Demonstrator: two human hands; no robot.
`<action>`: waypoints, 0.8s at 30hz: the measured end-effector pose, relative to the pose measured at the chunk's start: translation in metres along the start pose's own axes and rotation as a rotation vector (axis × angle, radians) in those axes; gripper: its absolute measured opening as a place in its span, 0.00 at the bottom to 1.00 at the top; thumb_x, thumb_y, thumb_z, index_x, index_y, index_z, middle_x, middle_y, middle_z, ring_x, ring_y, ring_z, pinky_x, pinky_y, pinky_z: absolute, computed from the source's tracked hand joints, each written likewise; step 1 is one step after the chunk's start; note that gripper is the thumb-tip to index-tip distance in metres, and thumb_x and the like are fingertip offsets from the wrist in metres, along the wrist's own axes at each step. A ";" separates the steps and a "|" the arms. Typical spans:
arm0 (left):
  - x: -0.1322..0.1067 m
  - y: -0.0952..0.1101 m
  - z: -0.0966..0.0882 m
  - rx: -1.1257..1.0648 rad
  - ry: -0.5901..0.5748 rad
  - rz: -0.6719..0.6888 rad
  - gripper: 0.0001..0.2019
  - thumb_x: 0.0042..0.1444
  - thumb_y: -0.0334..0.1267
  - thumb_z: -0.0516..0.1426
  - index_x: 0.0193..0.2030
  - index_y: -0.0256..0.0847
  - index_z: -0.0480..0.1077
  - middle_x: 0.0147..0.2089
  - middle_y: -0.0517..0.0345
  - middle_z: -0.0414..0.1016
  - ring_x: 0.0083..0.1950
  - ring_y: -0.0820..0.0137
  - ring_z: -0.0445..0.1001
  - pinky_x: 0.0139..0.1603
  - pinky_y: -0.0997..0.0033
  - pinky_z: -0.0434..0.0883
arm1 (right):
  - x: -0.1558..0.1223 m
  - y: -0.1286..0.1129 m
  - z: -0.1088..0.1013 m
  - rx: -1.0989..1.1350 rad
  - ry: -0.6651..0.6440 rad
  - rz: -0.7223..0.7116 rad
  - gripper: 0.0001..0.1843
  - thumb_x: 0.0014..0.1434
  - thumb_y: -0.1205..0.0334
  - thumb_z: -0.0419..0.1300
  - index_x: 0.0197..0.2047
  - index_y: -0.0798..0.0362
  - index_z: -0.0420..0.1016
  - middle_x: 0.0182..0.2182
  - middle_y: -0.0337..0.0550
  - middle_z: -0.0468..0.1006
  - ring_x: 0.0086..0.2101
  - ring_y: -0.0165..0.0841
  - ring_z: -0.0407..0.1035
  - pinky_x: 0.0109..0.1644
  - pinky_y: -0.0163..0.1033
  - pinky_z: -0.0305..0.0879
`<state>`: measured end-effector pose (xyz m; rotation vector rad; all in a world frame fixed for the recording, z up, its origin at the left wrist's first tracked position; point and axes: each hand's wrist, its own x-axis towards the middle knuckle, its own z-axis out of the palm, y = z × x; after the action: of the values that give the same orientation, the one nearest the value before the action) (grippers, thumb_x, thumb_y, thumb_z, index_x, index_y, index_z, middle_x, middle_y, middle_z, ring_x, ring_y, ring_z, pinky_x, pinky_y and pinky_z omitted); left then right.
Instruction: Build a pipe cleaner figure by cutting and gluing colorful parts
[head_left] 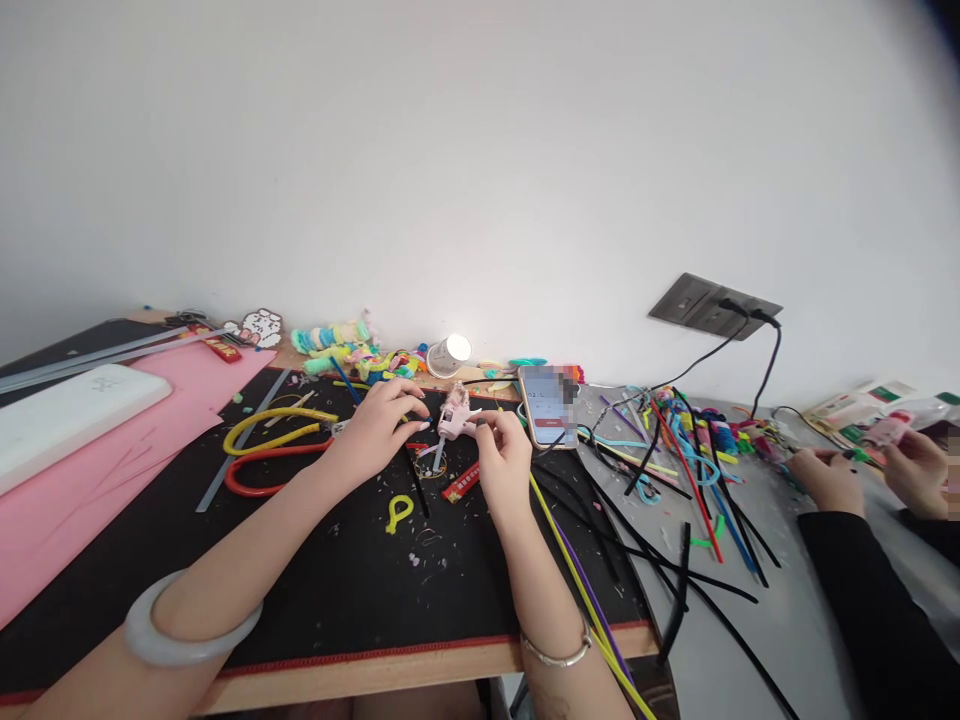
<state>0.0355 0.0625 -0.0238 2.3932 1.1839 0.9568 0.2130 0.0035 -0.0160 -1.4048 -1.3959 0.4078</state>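
Observation:
Above the black mat, my right hand (504,455) pinches the back end of a small pink hot glue gun (454,418), its nozzle pointing down toward the mat. My left hand (386,418) hovers left of the gun, fingers curved and apart, with nothing visible between them. Below its thumb lies a short black pipe cleaner (417,480). A yellow pipe cleaner bent into a small loop (400,512) rests nearer to me. Beside the gun is a red wrapper (460,484). Scissors with large yellow and red loop handles (259,470) lie left of my left hand.
A phone (546,410) leans near the wall, right of a paper cup (448,355). Pink sheets (217,395) and a white box-like object (90,415) lie left. Loose pipe cleaners (705,480) cover the grey table. At far right, another person's hands (829,483) work. Cords reach a wall socket (697,305).

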 end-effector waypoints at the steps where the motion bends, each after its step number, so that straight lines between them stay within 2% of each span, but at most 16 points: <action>1: 0.000 0.002 -0.001 -0.060 0.014 -0.032 0.07 0.56 0.39 0.54 0.34 0.40 0.71 0.48 0.51 0.67 0.54 0.60 0.63 0.58 0.54 0.60 | 0.000 -0.002 0.000 -0.004 -0.050 -0.034 0.12 0.56 0.68 0.50 0.36 0.53 0.75 0.30 0.39 0.67 0.28 0.28 0.62 0.34 0.34 0.58; 3: 0.000 0.005 -0.003 -0.215 0.027 -0.123 0.08 0.54 0.42 0.56 0.34 0.41 0.72 0.49 0.51 0.67 0.54 0.60 0.64 0.57 0.56 0.61 | -0.001 -0.005 -0.001 -0.008 -0.157 -0.114 0.16 0.56 0.70 0.50 0.43 0.52 0.76 0.32 0.40 0.67 0.32 0.29 0.63 0.37 0.34 0.60; 5: -0.001 0.010 -0.005 -0.409 0.021 -0.229 0.09 0.52 0.44 0.57 0.35 0.41 0.73 0.50 0.51 0.67 0.55 0.60 0.65 0.55 0.59 0.63 | -0.002 -0.007 -0.001 -0.005 -0.239 -0.195 0.21 0.56 0.72 0.49 0.51 0.50 0.73 0.35 0.41 0.67 0.37 0.30 0.64 0.43 0.36 0.61; 8: -0.003 0.015 -0.005 -0.736 0.017 -0.365 0.12 0.51 0.46 0.59 0.38 0.41 0.73 0.50 0.52 0.70 0.54 0.61 0.66 0.55 0.61 0.62 | -0.004 -0.008 0.000 -0.019 -0.310 -0.280 0.29 0.56 0.73 0.49 0.60 0.47 0.62 0.39 0.43 0.66 0.42 0.31 0.64 0.50 0.39 0.60; 12: -0.005 0.018 -0.002 -1.060 0.060 -0.518 0.15 0.48 0.45 0.62 0.41 0.40 0.74 0.45 0.52 0.75 0.51 0.63 0.68 0.52 0.63 0.62 | -0.006 -0.010 0.001 -0.058 -0.351 -0.344 0.35 0.56 0.72 0.49 0.66 0.45 0.50 0.44 0.44 0.64 0.46 0.32 0.62 0.53 0.41 0.59; 17: -0.003 0.020 0.000 -1.302 0.125 -0.595 0.12 0.45 0.41 0.65 0.37 0.40 0.76 0.38 0.56 0.75 0.41 0.71 0.69 0.41 0.72 0.64 | -0.007 -0.011 0.004 -0.191 -0.392 -0.406 0.39 0.55 0.70 0.50 0.68 0.46 0.41 0.45 0.46 0.62 0.44 0.34 0.61 0.52 0.43 0.61; 21: -0.003 0.023 -0.001 -1.354 0.191 -0.659 0.09 0.44 0.40 0.66 0.32 0.40 0.77 0.34 0.59 0.73 0.38 0.76 0.67 0.37 0.78 0.63 | -0.008 -0.013 0.008 -0.320 -0.411 -0.450 0.39 0.56 0.65 0.52 0.68 0.47 0.40 0.46 0.47 0.61 0.43 0.36 0.60 0.51 0.46 0.62; 24: -0.004 0.024 -0.002 -1.365 0.196 -0.675 0.09 0.45 0.40 0.65 0.33 0.41 0.77 0.35 0.59 0.73 0.38 0.76 0.67 0.36 0.79 0.63 | -0.009 -0.014 0.010 -0.380 -0.409 -0.452 0.38 0.56 0.63 0.52 0.68 0.47 0.41 0.47 0.48 0.60 0.45 0.38 0.60 0.52 0.47 0.61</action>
<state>0.0465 0.0442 -0.0111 0.7845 0.8035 1.1677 0.1952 -0.0039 -0.0121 -1.2860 -2.1568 0.1362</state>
